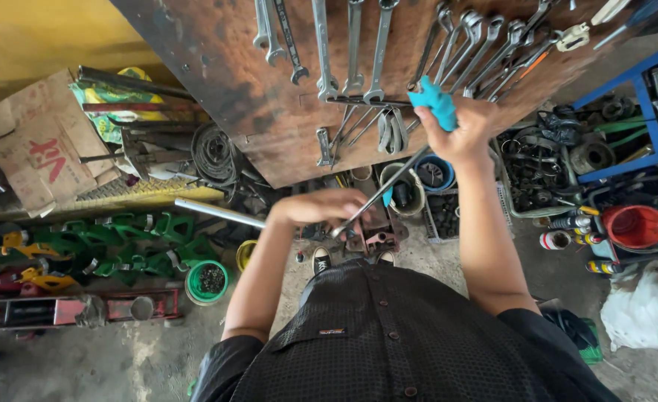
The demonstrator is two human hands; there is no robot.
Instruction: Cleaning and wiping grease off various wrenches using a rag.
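Observation:
My right hand [464, 128] is raised in front of the tool board and grips the blue handle of a long screwdriver [434, 102]. Its metal shaft slants down to the left, with the tip near my left hand [321, 205]. That hand is closed around something small at the shaft's lower end; what it holds is hidden by the fingers. Below my hands my two dark shoes [321, 260] stand on the concrete floor, beside a reddish metal part [373, 237].
A rusty tool board [269, 89] carries several hanging wrenches [352, 52]. Green jack stands [113, 246], a green tub [207, 281], a cardboard box [39, 141], a steel pipe [217, 212], buckets, a red bowl [634, 226], spray cans and a blue shelf [641, 97] crowd the floor.

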